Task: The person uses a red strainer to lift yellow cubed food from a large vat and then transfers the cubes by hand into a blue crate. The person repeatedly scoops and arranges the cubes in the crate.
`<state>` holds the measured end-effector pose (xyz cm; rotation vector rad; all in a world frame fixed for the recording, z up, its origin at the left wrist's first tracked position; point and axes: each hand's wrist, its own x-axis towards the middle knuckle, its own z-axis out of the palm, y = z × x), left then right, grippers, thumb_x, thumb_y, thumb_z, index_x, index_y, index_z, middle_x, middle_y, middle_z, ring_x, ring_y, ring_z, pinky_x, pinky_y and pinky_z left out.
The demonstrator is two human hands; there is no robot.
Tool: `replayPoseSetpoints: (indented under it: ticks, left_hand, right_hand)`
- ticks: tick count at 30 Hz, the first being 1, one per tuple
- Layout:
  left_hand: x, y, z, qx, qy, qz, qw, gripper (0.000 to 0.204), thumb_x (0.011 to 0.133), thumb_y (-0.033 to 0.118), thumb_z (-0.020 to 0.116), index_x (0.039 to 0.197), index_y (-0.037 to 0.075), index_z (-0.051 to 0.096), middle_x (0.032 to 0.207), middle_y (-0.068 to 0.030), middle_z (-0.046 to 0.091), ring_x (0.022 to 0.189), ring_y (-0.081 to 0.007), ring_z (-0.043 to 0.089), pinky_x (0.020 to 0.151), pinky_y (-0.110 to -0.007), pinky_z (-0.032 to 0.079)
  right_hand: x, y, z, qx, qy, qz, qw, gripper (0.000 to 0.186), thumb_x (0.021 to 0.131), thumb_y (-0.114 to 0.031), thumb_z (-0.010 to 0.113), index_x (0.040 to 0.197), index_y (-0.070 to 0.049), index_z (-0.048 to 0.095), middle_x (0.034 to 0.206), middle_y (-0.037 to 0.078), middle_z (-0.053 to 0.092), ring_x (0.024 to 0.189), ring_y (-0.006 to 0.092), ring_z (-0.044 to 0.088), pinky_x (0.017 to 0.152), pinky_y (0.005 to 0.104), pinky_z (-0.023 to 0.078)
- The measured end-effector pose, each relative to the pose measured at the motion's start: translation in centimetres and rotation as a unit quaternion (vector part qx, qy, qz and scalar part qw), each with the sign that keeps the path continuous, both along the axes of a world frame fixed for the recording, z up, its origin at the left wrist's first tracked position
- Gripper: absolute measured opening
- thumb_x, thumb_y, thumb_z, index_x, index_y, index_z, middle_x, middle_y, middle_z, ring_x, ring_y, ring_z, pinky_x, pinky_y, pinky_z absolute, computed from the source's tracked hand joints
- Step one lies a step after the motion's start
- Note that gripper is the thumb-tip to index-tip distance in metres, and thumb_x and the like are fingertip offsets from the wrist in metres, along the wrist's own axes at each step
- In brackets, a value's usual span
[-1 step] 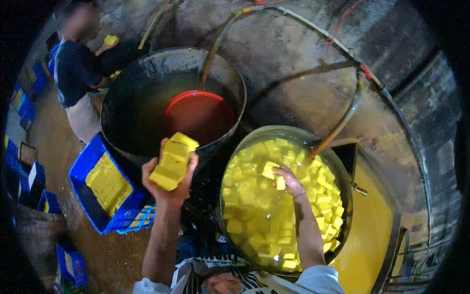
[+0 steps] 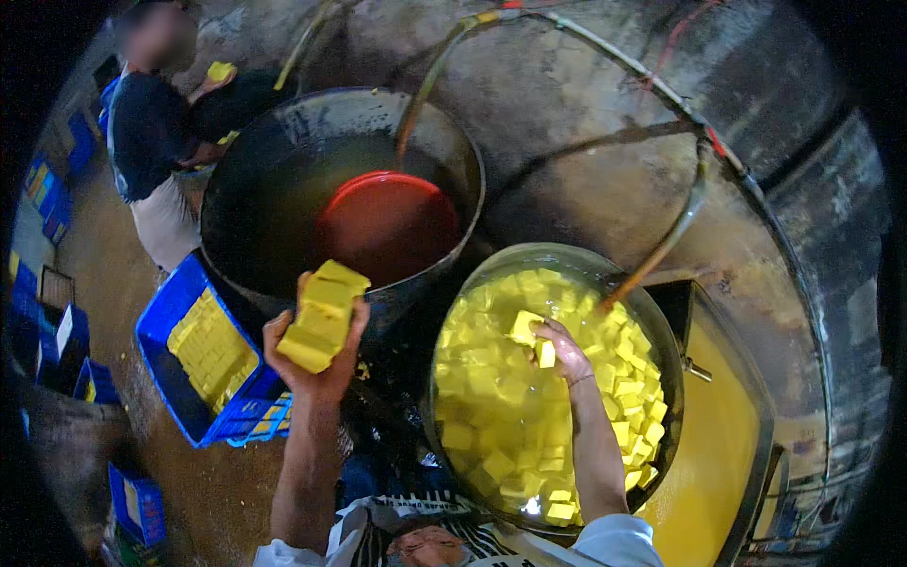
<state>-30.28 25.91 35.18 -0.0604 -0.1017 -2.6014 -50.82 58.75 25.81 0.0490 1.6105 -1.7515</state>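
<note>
My left hand [image 2: 321,380] is raised between the two vats, its fingers wrapped round a short stack of yellow tofu blocks [image 2: 323,317]. Over the round vat [image 2: 675,378] at the right, my right hand [image 2: 569,357] grips a pair of tofu blocks [image 2: 522,328] near the water surface. Many more yellow blocks [image 2: 624,406] lie in that vat, some under the cloudy yellow water and some heaped against its right side. A blue crate [image 2: 159,326], partly filled with packed yellow blocks [image 2: 210,348], stands left of my left hand.
A large dark vat [image 2: 480,180] with a red round tub [image 2: 387,222] in it stands ahead. A hose [image 2: 661,246] runs into the right vat, beside a trough of yellow liquid [image 2: 709,425]. At far left, a co-worker [image 2: 151,132] holds a yellow block; blue crates [image 2: 137,506] stand around.
My left hand with its tofu blocks has moved slightly left and toward me. The right hand keeps its grip over the vat. The whole view has shifted a little.
</note>
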Motion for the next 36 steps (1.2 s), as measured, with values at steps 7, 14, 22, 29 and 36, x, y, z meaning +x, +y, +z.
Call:
replayPoseSetpoints:
  ticks: [7, 14, 22, 29, 36]
  left_hand:
    - [9.3, -7.7, -3.5, -0.061, -0.178, 0.169, 0.967, 0.054, 0.077, 0.037, 0.054, 0.122, 0.007, 0.051, 0.122, -0.0135, 0.055, 0.116, -0.0306, 0.049, 0.1, -0.051, 0.036]
    - [12.6, -13.8, -11.5, 0.032, -0.28, 0.14, 0.949, 0.048, 0.077, 0.029, 0.047, 0.119, 0.005, 0.053, 0.111, -0.0154, 0.06, 0.099, -0.0311, 0.058, 0.089, -0.042, 0.047]
    - [19.3, -20.4, -18.2, 0.103, -0.199, 0.129, 0.966, 0.048, 0.088, 0.044, 0.037, 0.117, 0.008, 0.051, 0.115, -0.0121, 0.057, 0.106, -0.029, 0.055, 0.094, -0.044, 0.043]
    - [22.9, -27.3, -22.6, 0.258, -0.154, 0.083, 0.95, 0.043, 0.093, 0.045, 0.037, 0.117, 0.013, 0.054, 0.106, -0.0082, 0.062, 0.1, -0.0233, 0.058, 0.091, -0.04, 0.045]
    - [24.8, -34.8, -28.6, 0.219, -0.386, 0.083, 0.892, 0.059, 0.092, 0.061, 0.032, 0.12, 0.014, 0.054, 0.112, -0.0048, 0.062, 0.101, -0.0249, 0.059, 0.092, -0.039, 0.043]
  right_hand:
    - [9.5, -18.6, 12.0, -0.062, 0.123, 0.298, 0.945, 0.038, 0.078, -0.012, 0.071, 0.112, -0.002, 0.058, 0.092, 0.005, 0.064, 0.074, 0.0105, 0.061, 0.062, 0.0234, 0.051]
    - [20.8, -36.8, 11.1, -0.01, 0.327, 0.445, 0.833, 0.032, 0.07, -0.015, 0.08, 0.094, 0.001, 0.066, 0.085, 0.004, 0.066, 0.076, 0.0075, 0.058, 0.068, 0.0243, 0.047]
    - [28.7, -49.8, 4.9, -0.007, 0.285, 0.471, 0.834, 0.032, 0.08, -0.017, 0.072, 0.103, -0.002, 0.055, 0.095, 0.011, 0.061, 0.087, 0.0173, 0.061, 0.077, 0.0294, 0.049]
    - [32.1, -59.4, -3.2, 0.097, 0.493, 0.504, 0.702, 0.066, 0.078, -0.031, 0.073, 0.128, -0.002, 0.041, 0.125, 0.017, 0.049, 0.117, 0.0268, 0.048, 0.1, 0.0355, 0.038]
    - [31.1, -66.6, -18.0, 0.079, -0.287, 0.514, 0.805, 0.051, 0.084, -0.029, 0.063, 0.125, -0.004, 0.048, 0.119, 0.005, 0.058, 0.109, 0.0173, 0.055, 0.094, 0.0358, 0.043]
